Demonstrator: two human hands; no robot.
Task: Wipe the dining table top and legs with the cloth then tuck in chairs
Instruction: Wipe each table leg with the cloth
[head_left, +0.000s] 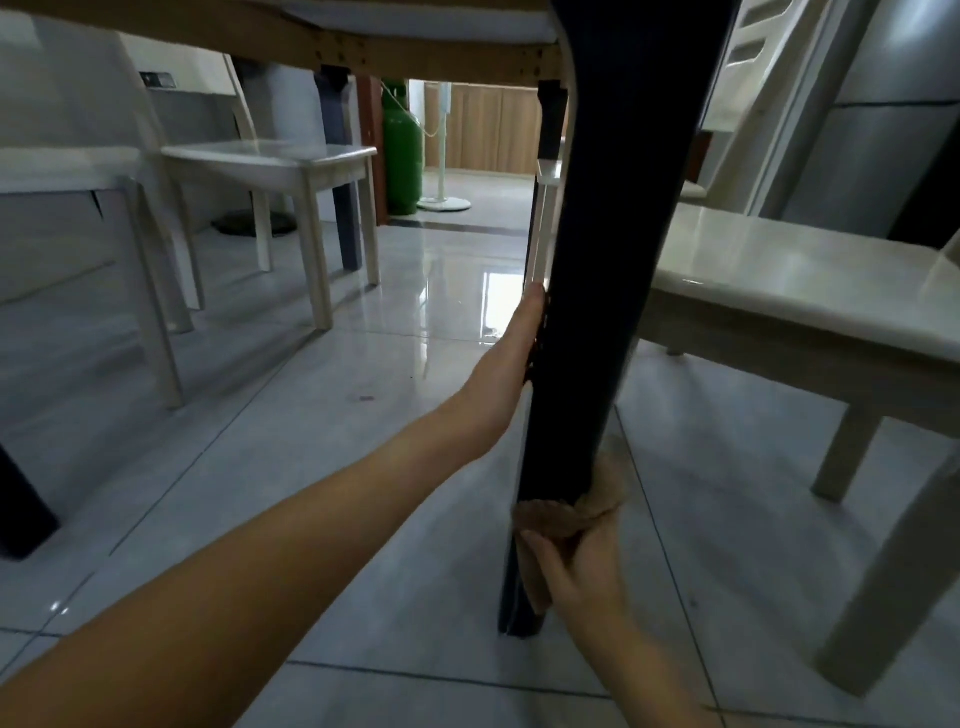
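Seen from low under the table (415, 52), a dark leg (597, 260) stands on the glossy tiled floor (363, 467). The right hand (576, 566) grips a brown cloth (566, 512) low on the leg, just above its foot, fingers curled round the cloth and pressing it to the leg. The left hand (517, 348) lies against the leg's left side at mid-height; its fingers go behind the leg, so I cannot tell how they lie. A white chair (779, 280) stands close on the right, two more chairs (270, 161) on the left. A green cylinder (402, 150) stands far back.
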